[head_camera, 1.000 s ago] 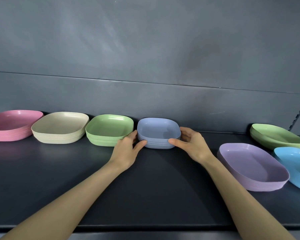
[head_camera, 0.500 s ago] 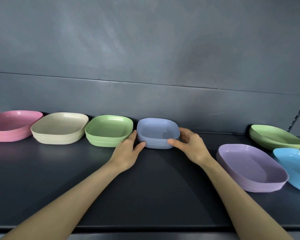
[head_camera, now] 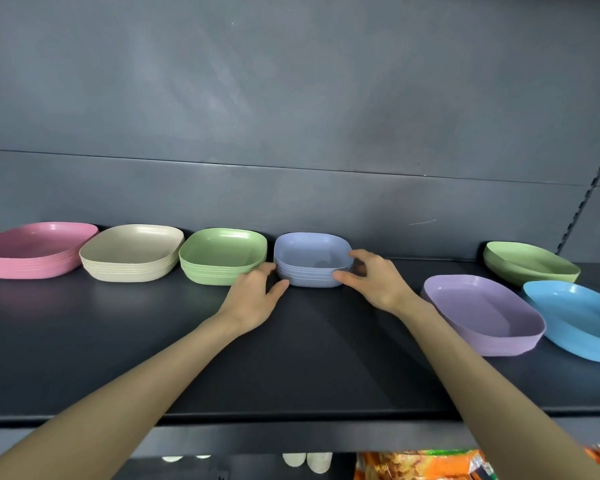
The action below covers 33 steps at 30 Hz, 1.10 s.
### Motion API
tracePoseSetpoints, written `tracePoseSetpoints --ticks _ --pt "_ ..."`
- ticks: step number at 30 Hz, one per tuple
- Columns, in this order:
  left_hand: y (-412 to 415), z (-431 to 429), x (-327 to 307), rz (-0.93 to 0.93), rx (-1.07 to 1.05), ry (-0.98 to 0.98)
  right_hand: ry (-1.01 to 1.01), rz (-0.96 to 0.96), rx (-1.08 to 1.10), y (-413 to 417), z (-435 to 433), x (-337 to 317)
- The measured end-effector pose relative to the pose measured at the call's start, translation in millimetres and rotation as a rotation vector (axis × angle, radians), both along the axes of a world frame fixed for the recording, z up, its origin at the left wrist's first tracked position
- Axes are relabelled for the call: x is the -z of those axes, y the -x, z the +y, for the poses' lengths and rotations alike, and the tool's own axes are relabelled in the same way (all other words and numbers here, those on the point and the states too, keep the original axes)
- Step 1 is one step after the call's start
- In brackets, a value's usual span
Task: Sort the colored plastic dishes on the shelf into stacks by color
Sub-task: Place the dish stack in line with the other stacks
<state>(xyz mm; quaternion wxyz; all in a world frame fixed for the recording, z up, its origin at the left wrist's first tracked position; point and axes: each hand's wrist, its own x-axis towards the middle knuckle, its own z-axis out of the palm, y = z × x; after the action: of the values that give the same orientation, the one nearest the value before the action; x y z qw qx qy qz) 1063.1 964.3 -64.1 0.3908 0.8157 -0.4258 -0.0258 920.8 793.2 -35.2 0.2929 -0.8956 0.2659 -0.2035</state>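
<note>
Hands grip the blue-grey stack (head_camera: 312, 259): left hand (head_camera: 253, 299) and right hand (head_camera: 374, 280) hold its sides with curled fingers. Left of it stand green stack (head_camera: 222, 254), beige stack (head_camera: 132, 251), pink stack (head_camera: 35, 247), all empty inside.

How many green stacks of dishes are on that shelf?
2. One green stack sits in the back row, between the beige stack and the blue-grey stack. The other green stack is at the far right, behind the bright blue dish.

Smooth, faintly glossy plastic periwinkle dishes (head_camera: 312, 259) sit between both hands on a matt, dark, slightly reflective shelf (head_camera: 291, 358).
</note>
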Motion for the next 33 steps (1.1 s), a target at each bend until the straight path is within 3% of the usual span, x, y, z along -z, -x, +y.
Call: tracePoseSetpoints --ticks 9,18,27,33 --pt "23 9 -80 -0.359 0.069 -0.167 0.31 0.157 0.027 34 7 -71" --pt "81 -20 -145 -0.696 0.116 -0.209 0.484 0.132 0.128 108 -17 -125" --pt "171 -59 -153 -0.797 0.071 -0.12 0.557 0.125 0.13 207 -50 -133" --pt "237 -81 -130 -0.743 0.021 -0.164 0.565 0.137 0.084 275 -78 -117"
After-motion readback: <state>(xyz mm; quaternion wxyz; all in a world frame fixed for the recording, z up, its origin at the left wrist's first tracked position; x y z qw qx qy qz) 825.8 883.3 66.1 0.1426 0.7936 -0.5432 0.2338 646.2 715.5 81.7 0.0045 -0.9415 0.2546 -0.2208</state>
